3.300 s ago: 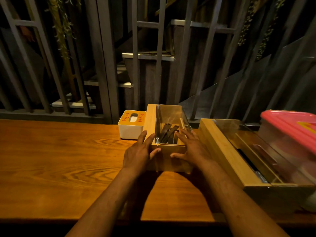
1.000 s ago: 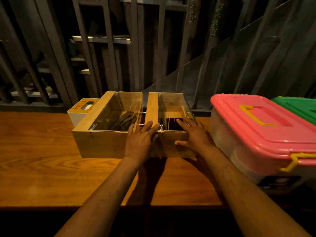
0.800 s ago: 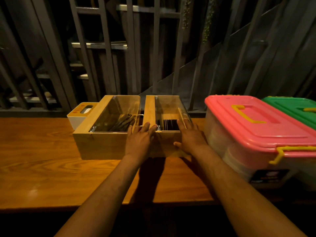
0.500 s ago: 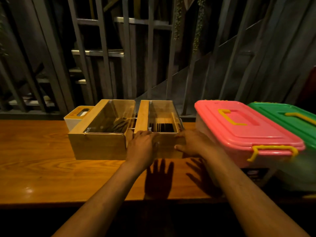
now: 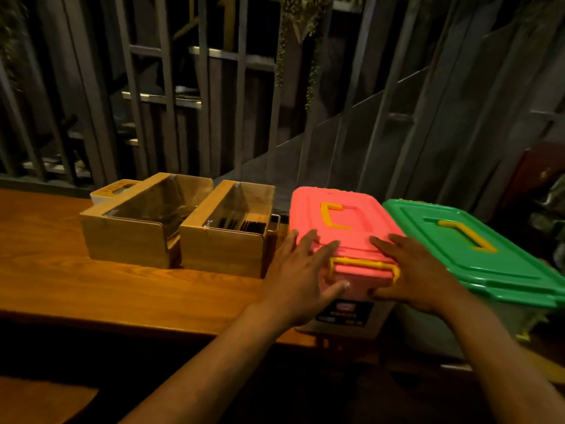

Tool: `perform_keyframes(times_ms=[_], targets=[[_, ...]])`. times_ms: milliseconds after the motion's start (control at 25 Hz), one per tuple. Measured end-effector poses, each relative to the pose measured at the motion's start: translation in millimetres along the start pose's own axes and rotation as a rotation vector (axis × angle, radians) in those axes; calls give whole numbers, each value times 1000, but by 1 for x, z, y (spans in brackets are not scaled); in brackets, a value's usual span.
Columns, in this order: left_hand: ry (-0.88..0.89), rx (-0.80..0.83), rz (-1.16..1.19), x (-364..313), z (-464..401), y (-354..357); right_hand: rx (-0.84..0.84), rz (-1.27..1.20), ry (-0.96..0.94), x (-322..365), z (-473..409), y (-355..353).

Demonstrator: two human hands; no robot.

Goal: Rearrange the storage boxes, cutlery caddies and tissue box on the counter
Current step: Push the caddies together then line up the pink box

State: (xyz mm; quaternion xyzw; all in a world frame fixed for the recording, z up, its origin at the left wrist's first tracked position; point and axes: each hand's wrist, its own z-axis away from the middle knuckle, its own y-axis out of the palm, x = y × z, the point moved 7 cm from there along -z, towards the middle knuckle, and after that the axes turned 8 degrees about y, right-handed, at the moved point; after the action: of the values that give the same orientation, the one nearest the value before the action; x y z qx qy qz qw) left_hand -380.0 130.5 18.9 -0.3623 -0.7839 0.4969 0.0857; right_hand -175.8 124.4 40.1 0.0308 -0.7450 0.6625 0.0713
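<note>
I see both hands off the cutlery caddies (image 5: 220,234) now: left hand (image 5: 301,275) and right hand (image 5: 419,276), fingers spread, clasp the pink-lidded box (image 5: 345,221) at centre-right of frame.

Both hands (image 5: 301,272) flank the pink-lidded box (image 5: 342,221).

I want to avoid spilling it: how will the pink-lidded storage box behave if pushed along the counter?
The pink-lidded storage box is wide and low, so it will probably slide rather than tip. Its yellow latch looks closed, so the lid should stay on. Both hands, left hand and right hand, lie flat on it; its weight cannot be judged.
</note>
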Motion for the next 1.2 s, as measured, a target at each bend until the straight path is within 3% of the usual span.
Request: perform_keyframes(times_ms=[240,1200], targets=[[-34,-180,-146,-3,0,-7,-221,-73,-124,0,-17,12],[-102,-125,-163,99,-91,25,-237,-13,-53,30,-152,33]])
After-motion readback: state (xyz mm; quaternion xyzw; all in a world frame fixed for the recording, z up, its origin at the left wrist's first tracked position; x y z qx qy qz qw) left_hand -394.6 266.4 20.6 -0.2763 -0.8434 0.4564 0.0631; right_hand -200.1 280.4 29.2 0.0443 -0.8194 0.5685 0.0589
